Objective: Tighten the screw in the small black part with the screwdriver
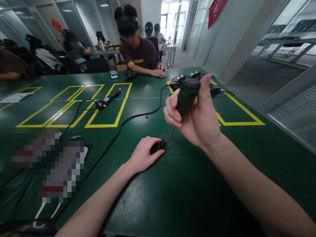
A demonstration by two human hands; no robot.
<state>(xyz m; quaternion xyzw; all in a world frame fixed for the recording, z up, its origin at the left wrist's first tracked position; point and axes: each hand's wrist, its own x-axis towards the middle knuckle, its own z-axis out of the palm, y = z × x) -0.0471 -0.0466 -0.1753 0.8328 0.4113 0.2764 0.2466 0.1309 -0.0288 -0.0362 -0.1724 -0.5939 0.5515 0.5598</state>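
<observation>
A screwdriver with a thick black handle [188,95] is in my right hand [197,121], whose fingers wrap round the handle with the thumb along its side. Its thin shaft [170,137] slants down to a small black part on the table. My left hand [144,153] pinches that black part [162,144] between thumb and fingers, low over the green tabletop. A short round metallic piece stands up from the part. The shaft's tip is close beside the part; whether it sits in a screw I cannot tell.
Green table [138,204] with yellow tape outlines. A black cable [128,119] crosses it. A pen-like powered tool [112,96] lies left, several black cabled items [214,89] back right, blurred devices [63,168] front left. Across the table, a co-worker [145,54] sits near a dark power tool [130,75].
</observation>
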